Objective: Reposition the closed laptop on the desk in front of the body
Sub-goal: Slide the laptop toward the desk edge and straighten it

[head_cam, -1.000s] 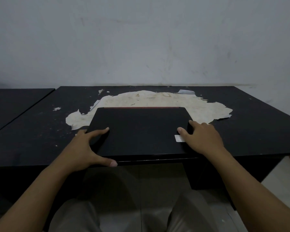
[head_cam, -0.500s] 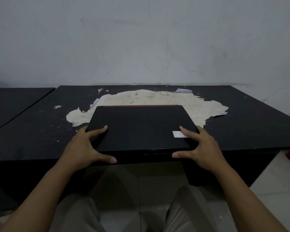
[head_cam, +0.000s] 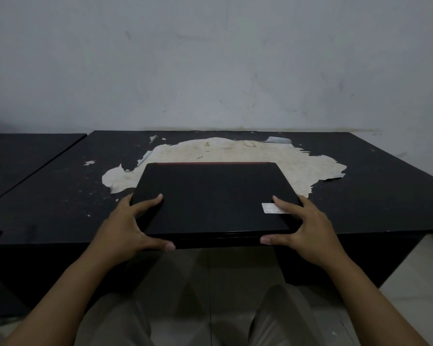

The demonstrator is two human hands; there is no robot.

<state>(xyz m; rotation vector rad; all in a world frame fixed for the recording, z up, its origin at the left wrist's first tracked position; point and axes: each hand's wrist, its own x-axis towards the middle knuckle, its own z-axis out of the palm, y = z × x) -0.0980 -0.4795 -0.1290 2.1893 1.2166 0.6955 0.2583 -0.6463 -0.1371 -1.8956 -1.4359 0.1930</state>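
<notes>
A: We have the closed laptop (head_cam: 214, 198) flat on the table (head_cam: 375, 186), its near edge right at the table's front edge, straight ahead of the body. How do we expect it to handle?

B: Stiff and fairly heavy for its thickness, we judge, with a smooth lid that could slip under dry fingers. It won't flex, but a knock on a corner would hurt it, so we would slide it, not lift it high.

A: And our grip?

B: Both near corners. The left hand (head_cam: 133, 224) wraps the laptop's near-left corner, fingers spread on the lid, thumb along the front edge. The right hand (head_cam: 303, 226) mirrors it at the near-right corner, one finger lying over the pale sticker (head_cam: 269, 208). Each hand is half closed around its corner, not clenched.

A: What can't we see?

B: The laptop's underside, and whether the front edge is raised off the table or resting. The dim light swallows the seam between lid and base. Beyond the laptop, the peeled pale patch (head_cam: 235, 152) runs under its far edge, so that surface may drag unevenly.
</notes>
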